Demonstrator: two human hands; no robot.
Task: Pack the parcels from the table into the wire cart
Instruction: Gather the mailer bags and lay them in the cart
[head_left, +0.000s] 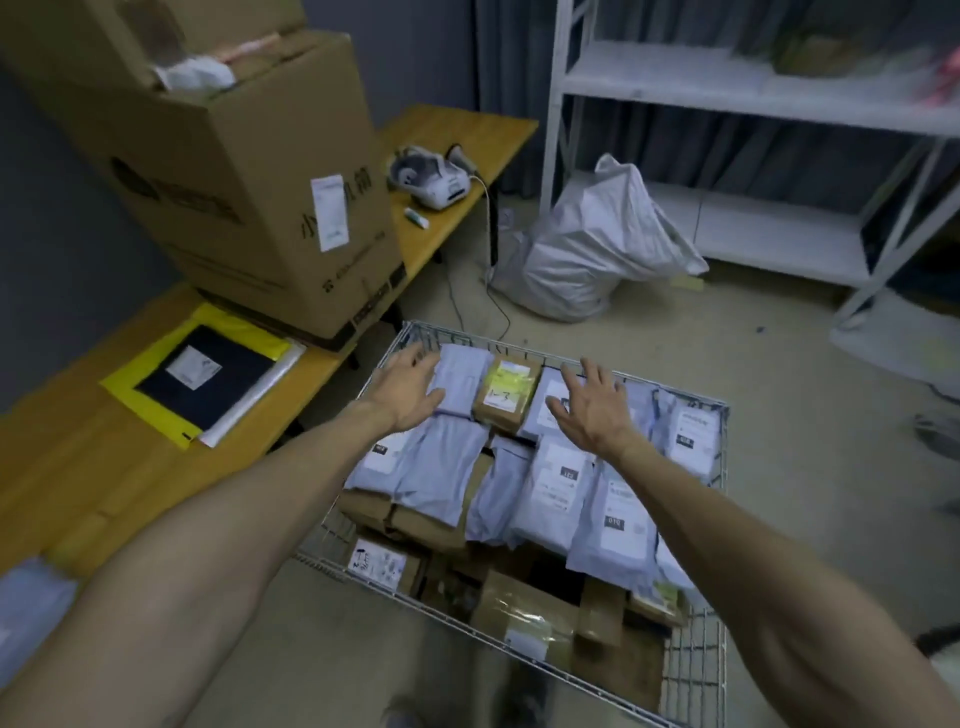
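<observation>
At 6 o'clock stands the grey wire cart (720, 670), its near end filled with brown cardboard boxes (524, 613). One small brown box (382, 564) there carries a white label with handwriting too blurred to read. Pale lilac plastic mailer bags (613, 525) lie in rows on top of the boxes; their white labels have black tags that seem to read "010" and "121".

At the cart's far end the left hand (410, 387) lies released, fingers straight and spread, on a lilac mailer (462, 379) at 11 o'clock of the cart. The right hand (592, 405) is likewise released and spread above another mailer; I cannot tell whether it touches. Between the hands sits a brown box with a yellow-green label (506, 389) marked "1-3" by hand.

At 9 o'clock, a yellow-orange wooden surface (104, 467) bears a yellow mailer with a dark navy parcel (197, 374) on it. At 11 o'clock, a large cardboard carton (249, 171) shows blurred printed characters. Beyond it sits a white label printer (434, 176). On the floor at 1 o'clock slumps a grey-white sack (608, 244), before white metal shelving (727, 88).
</observation>
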